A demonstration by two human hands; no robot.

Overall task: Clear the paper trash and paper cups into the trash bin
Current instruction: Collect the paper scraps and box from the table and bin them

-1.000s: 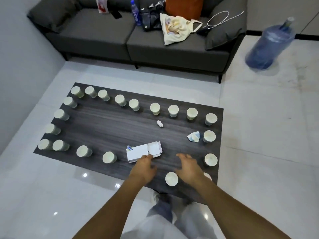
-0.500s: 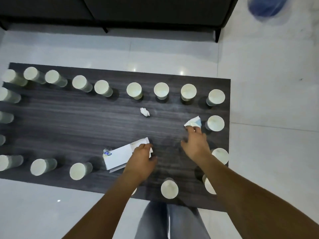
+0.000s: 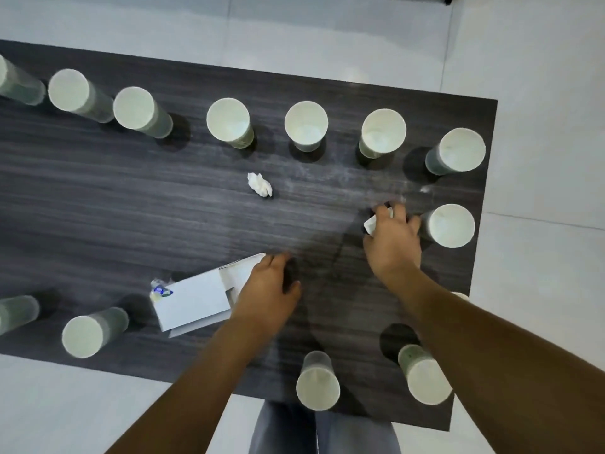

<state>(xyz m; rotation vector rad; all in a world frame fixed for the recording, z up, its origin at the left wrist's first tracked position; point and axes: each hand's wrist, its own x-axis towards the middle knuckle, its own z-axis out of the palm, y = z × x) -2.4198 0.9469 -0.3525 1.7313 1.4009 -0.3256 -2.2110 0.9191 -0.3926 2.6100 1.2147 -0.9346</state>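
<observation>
Changed since half a second ago: right hand (image 3: 393, 239) has closed over the crumpled paper scrap (image 3: 371, 224) it was only touching.

Item 1: that scrap, at 3 o'clock on the tabletop (image 3: 131, 208), just beside a paper cup (image 3: 450, 226); grip curled round it.
Item 2: flattened white carton (image 3: 193, 299), 7 o'clock; left hand (image 3: 266, 286) rests on its near end, grip cannot be told.
Item 3: tissue wad (image 3: 260, 184), centre, untouched.

Handling: gather scraps fully into each palm before lifting; avoid knocking the adjacent cup. Trash bin not in view.
</observation>
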